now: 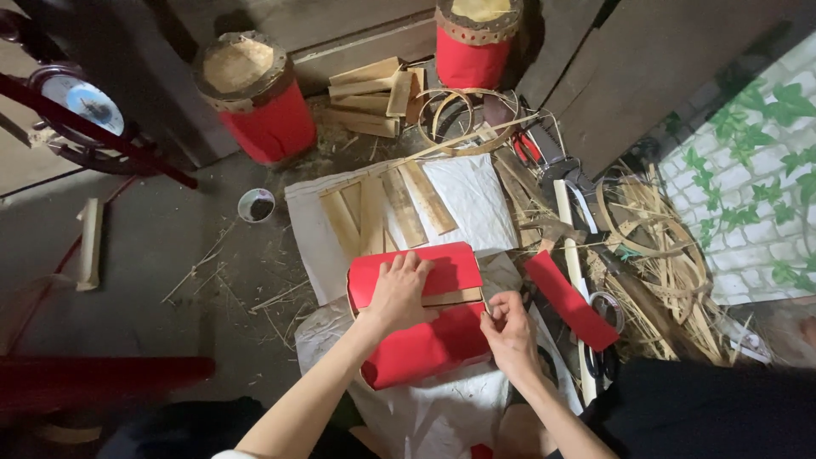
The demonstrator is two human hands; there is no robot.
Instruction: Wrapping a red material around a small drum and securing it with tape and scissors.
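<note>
Head view looks down on a dark floor point(170, 255) strewn with straw and slivers. Biggest on it are the white plastic sheets point(476, 200), one under the work and one spread further out with several flat bamboo slats point(399, 204) lying on it.

On the near sheet lies the red paper-covered drum body point(425, 340), on its side, with a bare wooden strip point(455, 297) crossing its red face. The left hand point(398, 293) lies flat on top of the red covering, fingers spread and pressing down, its grip released rather than clenched. The right hand point(510, 331) is at the right edge of the drum body, thumb and fingertips pinched at the end of the wooden strip; whether they hold the strip or the edge of the red paper I cannot tell.

Beyond the sheets stand two red drums point(272, 119) with pale tops, one at the left and one at the top centre, and between them a stack of wooden blocks point(374, 93). Coiled bamboo hoops point(455, 119) lie beside the stack.

To the right of the hands lie a red paper strip point(569, 302), a long white stick point(574, 280), a tangle of bamboo strips point(671, 272) and scissors point(599, 353). A small round cup point(256, 205) sits left of the far sheet.
</note>
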